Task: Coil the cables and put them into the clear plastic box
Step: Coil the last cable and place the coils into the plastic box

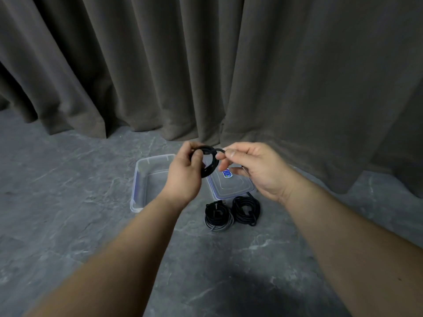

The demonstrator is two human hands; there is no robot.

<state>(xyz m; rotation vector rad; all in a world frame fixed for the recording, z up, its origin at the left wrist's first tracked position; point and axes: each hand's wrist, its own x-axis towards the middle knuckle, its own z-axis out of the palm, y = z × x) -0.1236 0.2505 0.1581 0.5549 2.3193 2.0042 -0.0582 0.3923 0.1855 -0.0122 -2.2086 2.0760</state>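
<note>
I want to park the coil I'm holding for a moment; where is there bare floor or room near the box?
The clear box looks empty inside. Bare floor runs left of it to the curtain, and nearer, below the two coiled cables. It is crowded right of the box: the lid lies there with those coils just in front.

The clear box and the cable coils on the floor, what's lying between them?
Head view: only bare grey floor separates the clear box from the floor coils; the lid sits right of the box.
</note>
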